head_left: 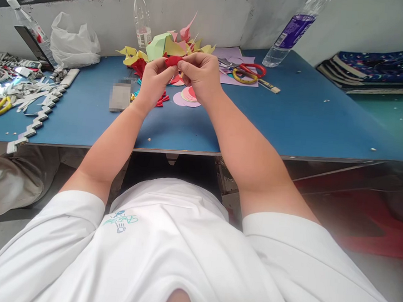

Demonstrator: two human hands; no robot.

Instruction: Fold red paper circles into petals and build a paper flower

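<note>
Both my hands pinch a small piece of red paper [173,61] above the blue table. My left hand [155,79] grips its left side, and my right hand [202,74] closes on its right side. The fingers cover part of the paper, so its full shape is hidden. Just beneath lie paper circles [187,98] in purple, pink and red. Short red rolled pieces [162,100] lie by my left wrist. Behind the hands is a pile of folded paper shapes [157,47] in green, yellow, pink and red.
Scissors [245,75] with red and yellow handles rest on purple paper at the right. Water bottles [286,37] stand along the wall. A white plastic bag [73,43], a folded-paper chain [41,116] and paper scraps occupy the left. A person's leg [19,176] shows at far left.
</note>
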